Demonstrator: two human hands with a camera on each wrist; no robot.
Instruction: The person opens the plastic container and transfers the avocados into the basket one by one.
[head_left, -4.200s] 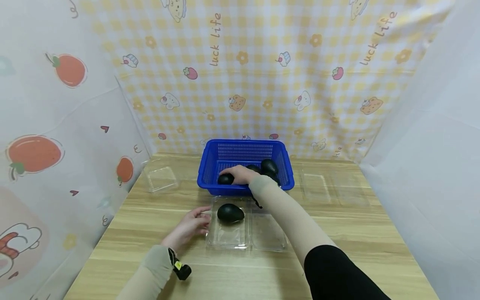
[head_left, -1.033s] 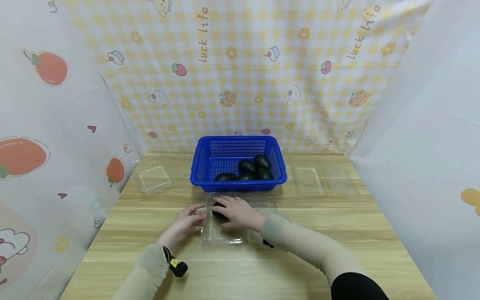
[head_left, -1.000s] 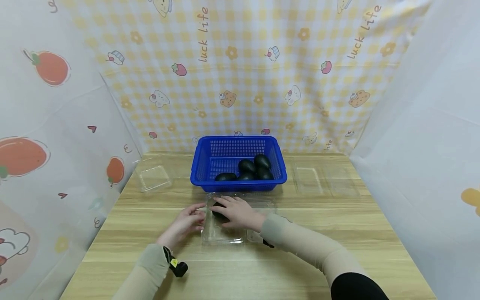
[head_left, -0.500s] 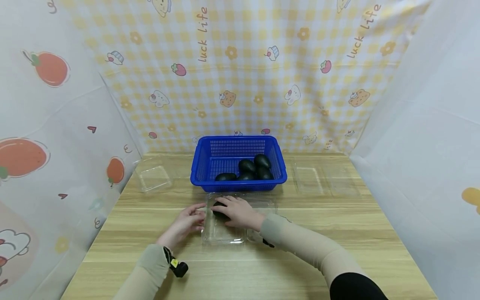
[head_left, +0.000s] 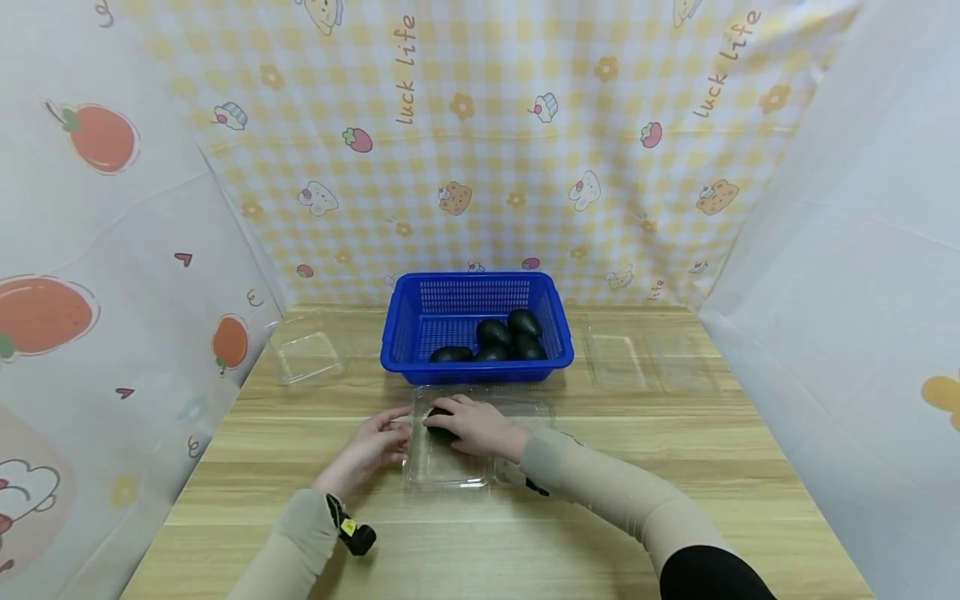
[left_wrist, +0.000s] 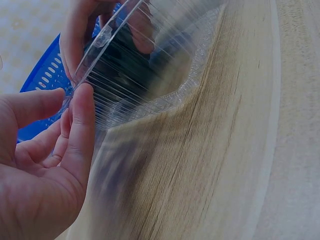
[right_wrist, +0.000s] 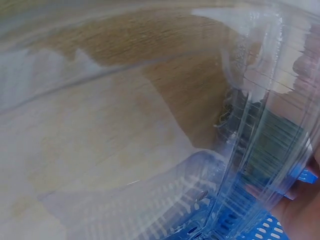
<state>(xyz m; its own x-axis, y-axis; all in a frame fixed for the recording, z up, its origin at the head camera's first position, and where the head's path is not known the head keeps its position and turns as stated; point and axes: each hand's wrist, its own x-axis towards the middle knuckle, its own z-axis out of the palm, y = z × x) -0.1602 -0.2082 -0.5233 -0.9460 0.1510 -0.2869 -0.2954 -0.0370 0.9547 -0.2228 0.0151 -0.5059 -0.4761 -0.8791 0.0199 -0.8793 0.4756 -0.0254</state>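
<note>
The right hand (head_left: pixel 474 426) holds an avocado (head_left: pixel 439 427) in the box (head_left: pixel 446 473); set it down softly while the flat left hand (head_left: pixel 372 445) steadies the box's side.

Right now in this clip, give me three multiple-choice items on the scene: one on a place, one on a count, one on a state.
1. Where does the right hand rest?
A. inside the blue basket
B. on a dark avocado in the clear clamshell tray in front of the basket
C. on the bare table edge

2. How many dark avocados lie in the blue basket?
A. one
B. four
C. eight

3. What is the state of the clear clamshell tray under the hands?
A. open, lid half lying flat to its right
B. closed and stacked
C. upside down

Answers:
1 B: the head view shows the fingers curled over the dark avocado in the tray.
2 B: four dark shapes lie there.
3 A: both halves lie open on the table, while the left hand touches the tray's left edge.
</note>
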